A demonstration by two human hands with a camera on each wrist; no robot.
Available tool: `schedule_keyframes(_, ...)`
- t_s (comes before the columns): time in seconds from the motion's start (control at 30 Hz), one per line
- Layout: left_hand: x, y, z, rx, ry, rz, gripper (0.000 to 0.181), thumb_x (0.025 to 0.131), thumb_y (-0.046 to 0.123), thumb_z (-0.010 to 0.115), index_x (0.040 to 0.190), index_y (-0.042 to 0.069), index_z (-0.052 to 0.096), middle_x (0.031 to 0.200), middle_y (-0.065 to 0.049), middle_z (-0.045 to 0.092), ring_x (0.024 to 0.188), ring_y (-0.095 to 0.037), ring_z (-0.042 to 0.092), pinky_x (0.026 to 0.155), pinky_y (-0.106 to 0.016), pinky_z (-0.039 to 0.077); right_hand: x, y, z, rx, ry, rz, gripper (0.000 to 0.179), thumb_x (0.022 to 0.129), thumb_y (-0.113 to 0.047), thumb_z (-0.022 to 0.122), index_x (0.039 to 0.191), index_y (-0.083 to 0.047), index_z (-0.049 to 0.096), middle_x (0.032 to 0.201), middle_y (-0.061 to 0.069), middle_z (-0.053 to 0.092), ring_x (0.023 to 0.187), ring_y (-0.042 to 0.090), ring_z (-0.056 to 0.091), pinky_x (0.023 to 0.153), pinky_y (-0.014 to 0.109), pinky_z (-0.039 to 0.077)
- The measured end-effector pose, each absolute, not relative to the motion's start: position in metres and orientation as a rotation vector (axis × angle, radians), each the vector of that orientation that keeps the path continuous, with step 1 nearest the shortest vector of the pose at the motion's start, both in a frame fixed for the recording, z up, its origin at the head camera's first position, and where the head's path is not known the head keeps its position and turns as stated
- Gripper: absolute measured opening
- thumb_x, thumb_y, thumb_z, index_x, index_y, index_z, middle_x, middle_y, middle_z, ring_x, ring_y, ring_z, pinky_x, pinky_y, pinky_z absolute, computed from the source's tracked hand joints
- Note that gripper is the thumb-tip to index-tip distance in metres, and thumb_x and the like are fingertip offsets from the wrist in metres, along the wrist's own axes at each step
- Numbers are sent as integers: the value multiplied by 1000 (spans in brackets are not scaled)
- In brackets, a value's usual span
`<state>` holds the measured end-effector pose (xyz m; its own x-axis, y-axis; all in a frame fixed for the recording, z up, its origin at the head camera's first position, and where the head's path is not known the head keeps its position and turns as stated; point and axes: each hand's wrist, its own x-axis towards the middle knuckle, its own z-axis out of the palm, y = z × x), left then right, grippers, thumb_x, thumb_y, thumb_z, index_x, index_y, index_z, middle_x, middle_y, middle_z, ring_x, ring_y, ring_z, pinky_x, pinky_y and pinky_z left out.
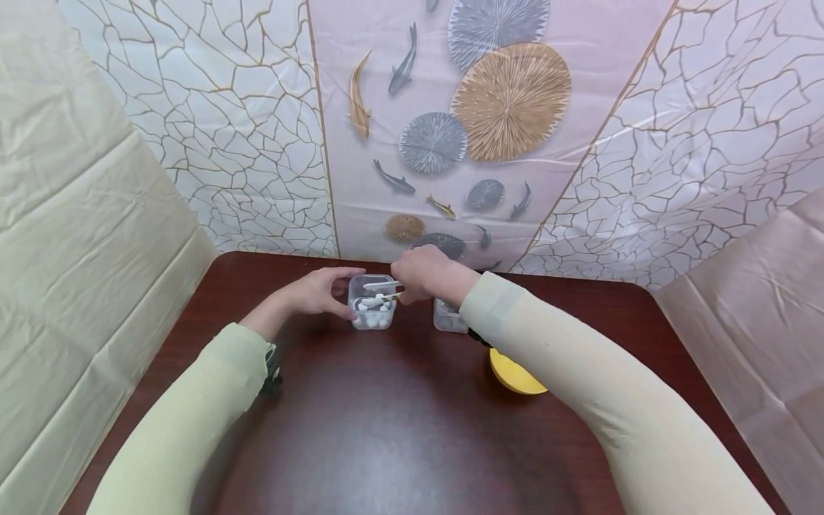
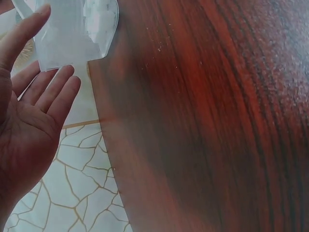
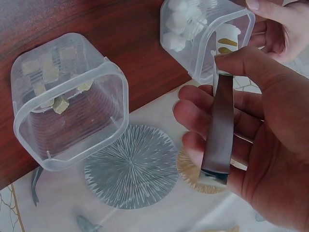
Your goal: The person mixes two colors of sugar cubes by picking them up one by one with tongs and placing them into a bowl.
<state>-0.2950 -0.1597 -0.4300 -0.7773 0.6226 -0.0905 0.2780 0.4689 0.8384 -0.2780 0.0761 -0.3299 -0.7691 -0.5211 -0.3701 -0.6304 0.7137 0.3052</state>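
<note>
My left hand [image 1: 315, 292] holds a clear plastic container [image 1: 353, 285] at its left side, thumb near the front corner and fingers toward the back. White rounded pieces [image 3: 186, 21] lie inside it. My right hand [image 1: 421, 273] grips a pair of tongs [image 3: 218, 125], its metal handle lying along the fingers. The two pale tips of the tongs reach into the container, spread apart over the white pieces. Just right of that hand stands a second clear container [image 3: 21, 113] with small tan cubes [image 3: 61, 104]; the right forearm partly covers it in the head view.
A yellow bowl [image 1: 515, 373] sits nearer on the right, partly hidden by the right sleeve. Everything stands on a dark red-brown wooden table [image 1: 373, 429]. Patterned cloth [image 1: 257, 143] rises directly behind its back edge, with plain cloth at both sides.
</note>
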Motion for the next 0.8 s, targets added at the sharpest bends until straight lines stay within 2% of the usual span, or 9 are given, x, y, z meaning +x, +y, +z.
schedule_keyframes(0.3, -297, -158, -439, 775, 2280, 1320, 92, 83, 1, 89, 159, -7, 39, 153, -26, 54, 144, -44, 52, 120, -55, 43, -282, 70, -338, -981, 2690, 626, 24, 95, -35, 76, 103, -13, 73, 98, 3, 75, 90, 25, 71, 84, 46, 63)
schedule_keyframes(0.67, -298, -157, -439, 775, 2308, 1307, 86, 84, 2, 89, 158, -2, 44, 152, -23, 55, 143, -42, 54, 120, -55, 44, -280, 62, -339, -985, 2668, 688, 33, 100, -39, 75, 119, -13, 73, 105, 4, 75, 94, 23, 72, 87, 43, 63)
schedule_keyframes(0.8, -298, -158, -439, 760, 2313, 1296, 86, 85, 3, 89, 158, -1, 44, 154, -22, 54, 143, -42, 53, 120, -54, 44, -281, 58, -341, -995, 2669, 704, 34, 100, -40, 75, 121, -13, 74, 107, 4, 76, 95, 22, 72, 88, 42, 62)
